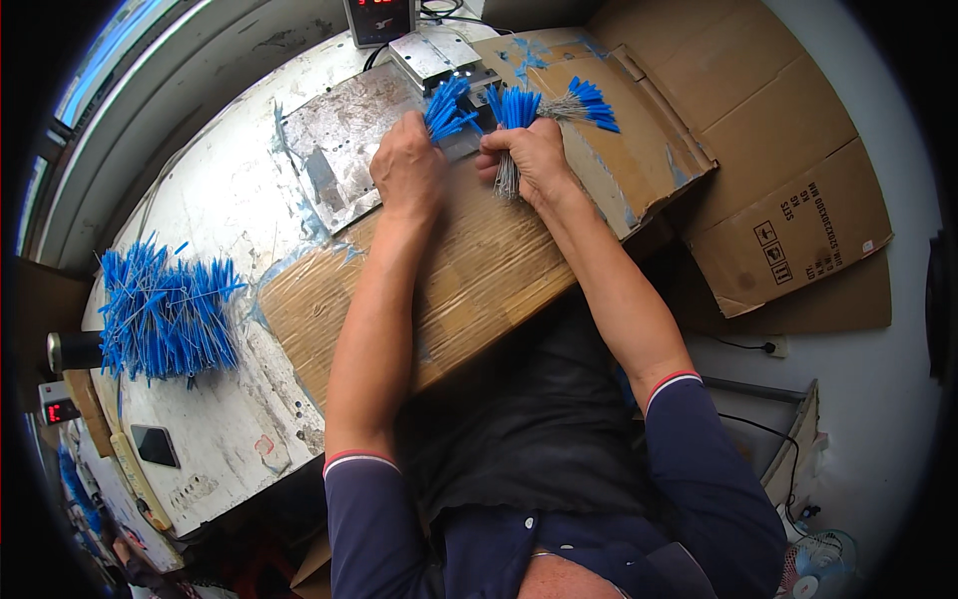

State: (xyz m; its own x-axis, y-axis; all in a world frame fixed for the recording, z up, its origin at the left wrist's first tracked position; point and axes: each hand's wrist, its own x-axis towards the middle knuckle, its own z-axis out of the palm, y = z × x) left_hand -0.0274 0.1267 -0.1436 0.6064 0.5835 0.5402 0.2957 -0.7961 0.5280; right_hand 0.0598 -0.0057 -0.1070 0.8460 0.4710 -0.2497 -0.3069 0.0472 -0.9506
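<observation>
My left hand (407, 170) is closed around a bunch of thin blue-ended pieces (449, 108), whose blue ends stick up past the fingers. Just to its right, my right hand (531, 158) grips a bundle of blue-ended wires (517, 104); the blue ends point up and the bare wires hang below the fist. Another blue-ended bunch (594, 105) fans out to the right behind that hand, and I cannot tell whether the hand holds it too. Beyond both hands stands a small metal fixture (439, 58), partly hidden by the bunches.
A big heap of blue-ended wires (170, 314) lies at the left of the worn white table (235, 180). Flattened cardboard (449, 280) lies under my forearms, beside a metal plate (344, 140). Open cartons (788, 170) stand right. A red-digit box (379, 18) and a phone (156, 446) sit there.
</observation>
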